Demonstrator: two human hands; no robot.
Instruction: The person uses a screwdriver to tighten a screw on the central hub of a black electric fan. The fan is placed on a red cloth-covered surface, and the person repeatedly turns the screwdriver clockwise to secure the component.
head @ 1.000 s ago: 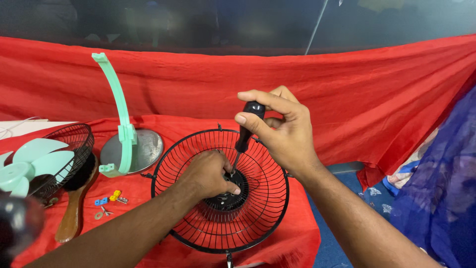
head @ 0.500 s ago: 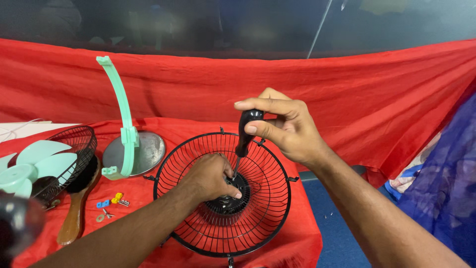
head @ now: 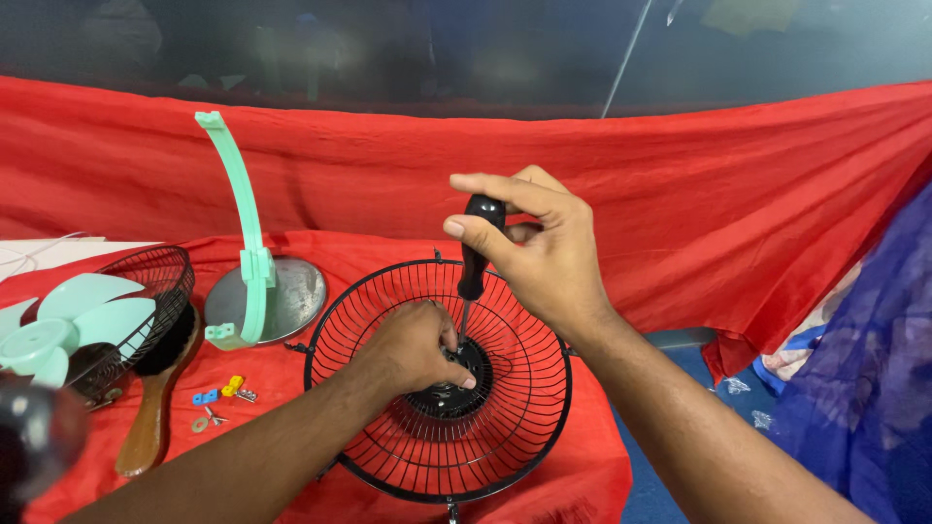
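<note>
Head view, sole item. Right hand (head: 544,257) wrapped fully around the black handle of a screwdriver (head: 473,262), thumb and forefinger closed over the top, presumably to press down while turning; the thin shaft runs from below the grip to the hub of a black wire fan guard (head: 505,408). Left hand (head: 413,344) just below and left of that grip, fingers curled tight at the hub beside the shaft tip, apparently steadying the guard or a small fastener; what the fingertips pinch is hidden. Guard lies flat, dished side up, directly under both hands. Left of the grip: a mint-green curved stand arm (head: 243,228) upright on a round metal base (head: 291,291); further left, a second black guard (head: 160,281) holding a mint-green fan blade (head: 73,315); a wooden-handled brush (head: 155,408) leaning against it; small loose parts (head: 221,393), blue, yellow and metal, gathered beside the brush, kept within reach. Surface: table draped in red cloth (head: 757,194), which also rises behind the grip as a backdrop. Room: dark wall above the cloth; blue patterned fabric (head: 864,388) to the right; floor patch below it indistinct.
</note>
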